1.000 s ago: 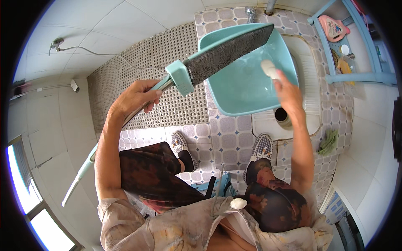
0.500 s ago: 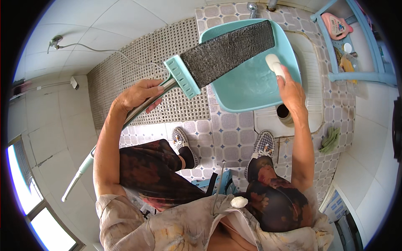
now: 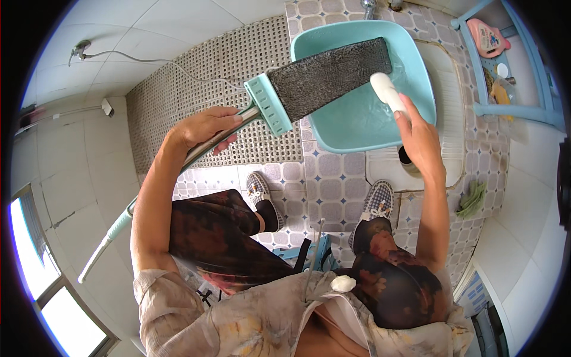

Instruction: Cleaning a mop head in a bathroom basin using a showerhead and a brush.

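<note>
My left hand (image 3: pixel 209 128) is closed around the metal pole of a flat mop (image 3: pixel 269 104), just below its mint-green head. The mop's long dark grey pad (image 3: pixel 333 77) slants up over a turquoise basin (image 3: pixel 339 141) with some water in it. In my right hand (image 3: pixel 421 140) is a white brush-like tool (image 3: pixel 385 90), gripped by its handle. Its rounded head hangs over the basin, close to the near edge of the pad's far end. Any bristles beneath are hidden, and I cannot tell whether it touches the pad. The pole runs back past my left forearm.
The basin rests partly over a white squat toilet (image 3: pixel 449 119). A perforated grey mat (image 3: pixel 196 89) covers the floor on the left, with a hose (image 3: pixel 160 59) above it. Blue shelves (image 3: pixel 517 110) stand at right; a green cloth (image 3: pixel 471 199) lies below them.
The white tool's head has moved up and slightly left, closer to the pad. My left hand keeps its hold on the pole. The view has shifted a little.
</note>
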Available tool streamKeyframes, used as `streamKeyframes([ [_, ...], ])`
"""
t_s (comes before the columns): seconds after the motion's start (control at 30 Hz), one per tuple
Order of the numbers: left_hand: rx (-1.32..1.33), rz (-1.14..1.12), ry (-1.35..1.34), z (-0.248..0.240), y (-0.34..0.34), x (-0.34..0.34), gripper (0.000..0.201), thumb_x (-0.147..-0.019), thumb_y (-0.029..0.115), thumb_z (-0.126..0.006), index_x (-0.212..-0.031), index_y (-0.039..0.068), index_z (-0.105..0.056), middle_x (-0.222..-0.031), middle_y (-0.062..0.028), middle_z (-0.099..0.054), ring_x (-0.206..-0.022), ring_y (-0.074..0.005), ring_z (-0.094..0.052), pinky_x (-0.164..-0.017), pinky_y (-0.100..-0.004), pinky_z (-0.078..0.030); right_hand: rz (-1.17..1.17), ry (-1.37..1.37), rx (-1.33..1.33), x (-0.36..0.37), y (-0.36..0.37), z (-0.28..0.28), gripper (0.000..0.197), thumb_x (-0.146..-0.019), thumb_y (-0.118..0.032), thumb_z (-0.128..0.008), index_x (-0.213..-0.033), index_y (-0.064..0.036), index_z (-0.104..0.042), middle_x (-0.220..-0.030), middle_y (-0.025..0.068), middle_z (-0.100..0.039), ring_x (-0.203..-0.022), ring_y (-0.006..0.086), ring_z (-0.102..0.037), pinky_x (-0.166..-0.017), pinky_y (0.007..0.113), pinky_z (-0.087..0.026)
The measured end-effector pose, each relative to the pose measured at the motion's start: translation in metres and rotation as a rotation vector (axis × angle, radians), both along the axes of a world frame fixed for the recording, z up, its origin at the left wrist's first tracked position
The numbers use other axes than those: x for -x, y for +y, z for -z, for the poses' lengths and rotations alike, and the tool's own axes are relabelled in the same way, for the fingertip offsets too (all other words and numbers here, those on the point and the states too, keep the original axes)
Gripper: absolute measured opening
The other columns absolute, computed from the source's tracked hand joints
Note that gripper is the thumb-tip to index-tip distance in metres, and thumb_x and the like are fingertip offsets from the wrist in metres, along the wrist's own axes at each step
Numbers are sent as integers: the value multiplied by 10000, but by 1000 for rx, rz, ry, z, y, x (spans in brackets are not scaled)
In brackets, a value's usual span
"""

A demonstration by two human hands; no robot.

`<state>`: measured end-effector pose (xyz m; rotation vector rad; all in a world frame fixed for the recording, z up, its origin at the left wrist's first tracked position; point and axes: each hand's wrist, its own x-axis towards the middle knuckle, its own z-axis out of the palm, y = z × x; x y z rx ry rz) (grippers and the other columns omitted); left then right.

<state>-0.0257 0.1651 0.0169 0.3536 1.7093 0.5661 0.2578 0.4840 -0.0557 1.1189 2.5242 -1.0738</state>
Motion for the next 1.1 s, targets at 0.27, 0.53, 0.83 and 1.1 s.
streamKeyframes([
  [0.27,4,-186,-328,27,7,-5,254,-1055,322,-492,-1064,71,-532,-721,-18,-546,-516,-67,-485,-394,-231,-424,-355,688,-50,-9,-106,12,581,-953,-256,-665,-1495,-237,-455,-867,153,-700,-723,309,-721,-605,414,-590],
  [0.53,30,-133,-276,19,18,-15,243,-1056,319,-485,-1048,82,-539,-693,3,-529,-484,-37,-441,-379,-207,-391,-372,569,-83,95,-103,-8,573,-943,-182,-666,-1478,-192,-462,-787,175,-692,-641,341,-688,-542,467,-550],
  [0.83,27,-209,-300,23,9,-7,256,-1054,341,-509,-1012,88,-511,-691,2,-536,-467,-26,-426,-352,-201,-372,-569,632,55,1,-91,19,566,-913,-159,-695,-1447,-201,-512,-890,156,-727,-736,327,-718,-646,419,-573],
  [1.1,47,-12,-127,17,24,-11,279,-1050,325,-477,-967,62,-513,-677,3,-528,-460,-43,-441,-368,-220,-390,-432,572,-3,60,-84,10,553,-932,-214,-685,-1455,-243,-509,-901,149,-725,-729,329,-712,-664,414,-568],
])
